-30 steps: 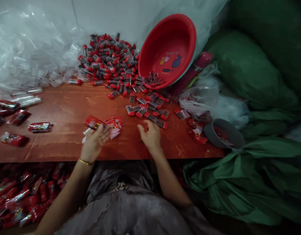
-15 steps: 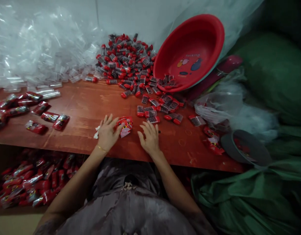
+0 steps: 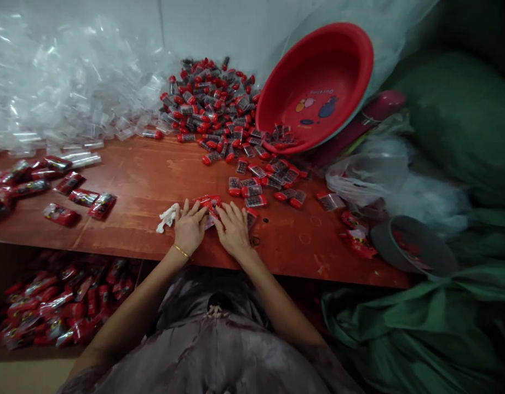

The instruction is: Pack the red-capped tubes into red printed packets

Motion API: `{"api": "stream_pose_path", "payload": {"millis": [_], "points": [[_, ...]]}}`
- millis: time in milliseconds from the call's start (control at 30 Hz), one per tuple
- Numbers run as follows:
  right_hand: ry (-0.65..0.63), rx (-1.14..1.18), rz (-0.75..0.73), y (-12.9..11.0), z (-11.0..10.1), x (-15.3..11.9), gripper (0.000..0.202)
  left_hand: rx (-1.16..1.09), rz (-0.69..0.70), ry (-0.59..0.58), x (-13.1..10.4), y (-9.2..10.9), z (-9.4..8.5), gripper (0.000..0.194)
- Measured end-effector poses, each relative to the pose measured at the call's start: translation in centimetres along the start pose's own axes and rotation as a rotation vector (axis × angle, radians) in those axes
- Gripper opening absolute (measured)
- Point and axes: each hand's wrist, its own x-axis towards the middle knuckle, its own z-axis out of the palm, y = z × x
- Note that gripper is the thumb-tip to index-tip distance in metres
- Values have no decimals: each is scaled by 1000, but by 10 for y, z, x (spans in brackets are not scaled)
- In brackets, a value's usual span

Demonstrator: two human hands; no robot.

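Note:
A small pile of red printed wrappers (image 3: 208, 201) with a cartoon picture lies on the table in front of me. My left hand (image 3: 189, 225) rests on its left side with fingers stretched forward. From the right, my right hand (image 3: 233, 225) touches the same pile, fingers extended and lying flat. Both hands partly cover the pink lower part of it. Crumpled white tissue (image 3: 167, 218) sits beside my left fingers. Just past my right fingers are small clear containers with red caps and dark contents (image 3: 251, 191), one of them partly hidden by that hand.
A heap of red-capped containers (image 3: 211, 98) spills from a tilted red basin (image 3: 318, 71). Clear plastic sleeves (image 3: 72, 82) are piled back left. Filled red packets lie at left (image 3: 102, 206) and in a box below (image 3: 55, 301). A grey bowl (image 3: 412, 246) stands at right.
My right hand has moved left onto the red wrappers, close to my left hand. My left hand has shifted slightly right, uncovering more of the white tissue.

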Motion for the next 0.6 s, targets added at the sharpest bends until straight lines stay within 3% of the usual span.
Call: {"api": "stream_pose_path", "payload": {"millis": [133,233,467,600], "points": [[-100,-25,-41,-4,8,10,33,25,9,21,-6,-2,0,41],[-99,-16,-58,-6,11,12,29,27,16,27,-10,-2,0,44],[112,0,-59,-4,3,4,22,-1,-78,242,-11,3,-9,60],[224,107,-33,-6,-11,3,20,-314,-100,174,0,11,-14,36]]}}
